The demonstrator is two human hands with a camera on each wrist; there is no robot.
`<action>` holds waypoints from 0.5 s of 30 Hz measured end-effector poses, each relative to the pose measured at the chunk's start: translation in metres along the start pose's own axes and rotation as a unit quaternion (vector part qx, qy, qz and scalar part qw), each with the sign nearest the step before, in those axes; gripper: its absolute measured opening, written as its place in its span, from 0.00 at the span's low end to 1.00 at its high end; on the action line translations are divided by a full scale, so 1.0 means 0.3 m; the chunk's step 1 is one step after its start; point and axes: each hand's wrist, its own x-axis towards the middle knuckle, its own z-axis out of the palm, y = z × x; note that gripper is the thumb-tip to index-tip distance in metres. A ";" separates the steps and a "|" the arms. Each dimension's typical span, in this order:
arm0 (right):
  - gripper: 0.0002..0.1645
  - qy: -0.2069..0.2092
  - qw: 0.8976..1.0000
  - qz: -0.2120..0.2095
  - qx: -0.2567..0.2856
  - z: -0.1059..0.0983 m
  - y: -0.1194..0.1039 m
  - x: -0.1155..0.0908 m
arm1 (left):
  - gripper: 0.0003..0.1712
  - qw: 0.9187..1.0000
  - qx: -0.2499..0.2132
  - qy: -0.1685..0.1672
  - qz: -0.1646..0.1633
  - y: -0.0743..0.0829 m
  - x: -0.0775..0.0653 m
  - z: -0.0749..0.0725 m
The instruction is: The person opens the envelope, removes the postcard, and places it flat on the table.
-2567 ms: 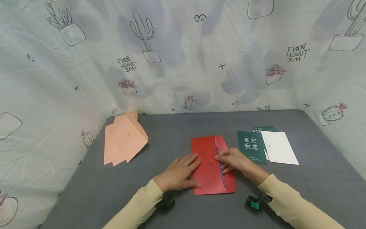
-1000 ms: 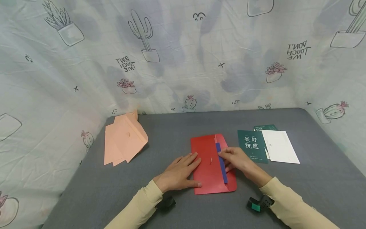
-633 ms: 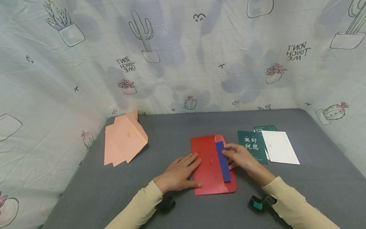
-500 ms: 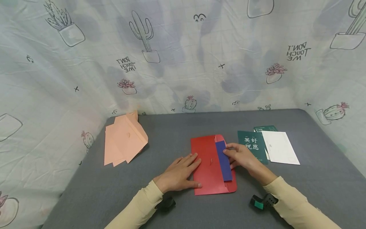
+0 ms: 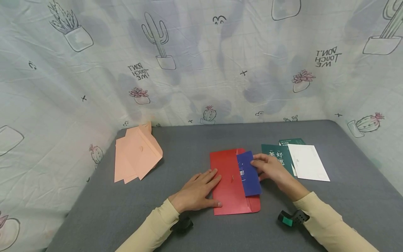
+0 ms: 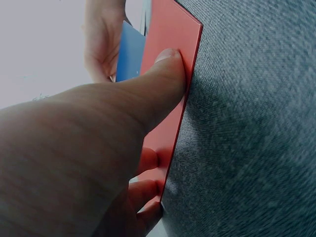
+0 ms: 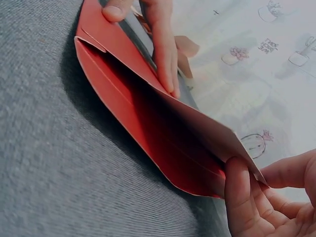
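Observation:
A red envelope [image 5: 225, 196] lies on the grey table with its flap spread to the right. My left hand [image 5: 196, 192] rests on its left part, fingers straight; in the left wrist view the thumb presses near the edge. Sticking out of the envelope's mouth is a blue card [image 5: 250, 178] with white print, its left part hidden inside. My right hand [image 5: 272, 171] pinches the card's right edge between thumb and fingers. In the right wrist view the card's pale underside [image 7: 207, 128] is lifted above the red flap [image 7: 143, 143].
Several peach envelopes [image 5: 135, 154] lie overlapping at the back left. Dark green cards [image 5: 288, 162] and a white card [image 5: 308, 162] overlap at the right, just beyond my right hand. A patterned cloth [image 5: 195, 87] hangs behind the table's far edge.
The blue card has slid rightward out of the envelope, from a thin strip to a wide part with print showing. My right hand has moved right with it; my left hand has stayed put.

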 end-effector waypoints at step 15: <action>0.30 0.009 1.000 0.017 0.000 -0.027 -0.004 0.004 | 0.52 1.000 0.001 -0.001 -0.004 0.003 0.000 0.000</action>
